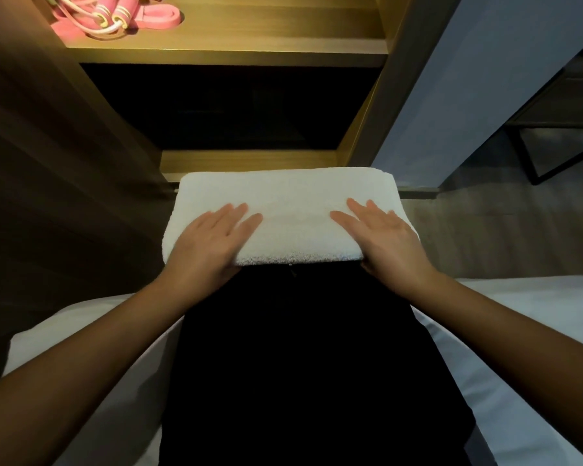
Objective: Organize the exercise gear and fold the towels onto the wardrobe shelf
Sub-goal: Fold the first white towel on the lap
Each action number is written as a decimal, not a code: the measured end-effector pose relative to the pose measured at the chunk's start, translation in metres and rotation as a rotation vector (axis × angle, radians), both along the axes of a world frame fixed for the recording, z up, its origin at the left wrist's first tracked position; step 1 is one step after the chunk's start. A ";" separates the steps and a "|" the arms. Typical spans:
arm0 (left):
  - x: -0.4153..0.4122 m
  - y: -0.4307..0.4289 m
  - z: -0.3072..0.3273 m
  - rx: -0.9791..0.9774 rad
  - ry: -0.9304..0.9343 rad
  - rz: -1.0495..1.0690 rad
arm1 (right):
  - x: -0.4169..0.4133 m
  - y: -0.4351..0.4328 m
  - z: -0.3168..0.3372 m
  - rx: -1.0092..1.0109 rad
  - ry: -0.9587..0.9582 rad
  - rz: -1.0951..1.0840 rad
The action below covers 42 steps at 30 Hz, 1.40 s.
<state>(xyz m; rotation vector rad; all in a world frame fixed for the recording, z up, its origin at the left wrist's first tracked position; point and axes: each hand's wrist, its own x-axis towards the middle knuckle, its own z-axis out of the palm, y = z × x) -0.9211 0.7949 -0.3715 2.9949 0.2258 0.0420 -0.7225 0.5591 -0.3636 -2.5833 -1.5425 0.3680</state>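
Folded white terry towel (285,210) lies as a thick rectangle across the person's lap, on black clothing (300,348), with its long edges running left to right. Its far edge reaches the front of the wardrobe's low wooden ledge (249,161); whether the two touch cannot be told.

The left hand (212,237) rests palm down on the towel's near left part, fingers straight and pointing forward and inward. The right hand (382,237) mirrors it on the near right part, its heel at the towel's near edge. Each grip is wide and flat, pressing on the cloth and clasping nothing. The two hands are well apart, with bare towel between them.

Above and beyond the towel, the lit wooden wardrobe shelf (233,48) carries a pink skipping rope (113,11) with a pale cord, its two handles side by side at the shelf's left end. Just beside it, to the right, lies a flat pink elastic band (159,18). A dark compartment sits under this shelf.

White bedding (519,314) shows on both sides of the lap. To the right are a wood-look floor (468,237) and a black metal-framed stand (559,146).
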 end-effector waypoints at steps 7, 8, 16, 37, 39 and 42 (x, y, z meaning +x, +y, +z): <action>-0.019 0.014 -0.007 0.022 -0.106 0.071 | 0.003 -0.003 0.008 0.028 -0.021 0.007; -0.019 0.015 -0.007 0.012 -0.113 0.071 | 0.001 -0.001 0.008 -0.028 -0.030 0.007; -0.021 0.016 -0.008 -0.023 -0.116 0.069 | -0.058 0.086 0.005 -0.108 -0.180 0.094; -0.027 0.027 -0.009 -0.050 -0.180 0.059 | -0.010 0.027 0.005 0.043 -0.132 0.079; -0.028 0.028 -0.006 -0.052 -0.157 0.071 | -0.001 0.012 0.006 0.027 -0.129 0.030; -0.023 0.029 0.002 -0.060 -0.052 0.102 | 0.010 -0.008 0.004 0.111 -0.104 -0.076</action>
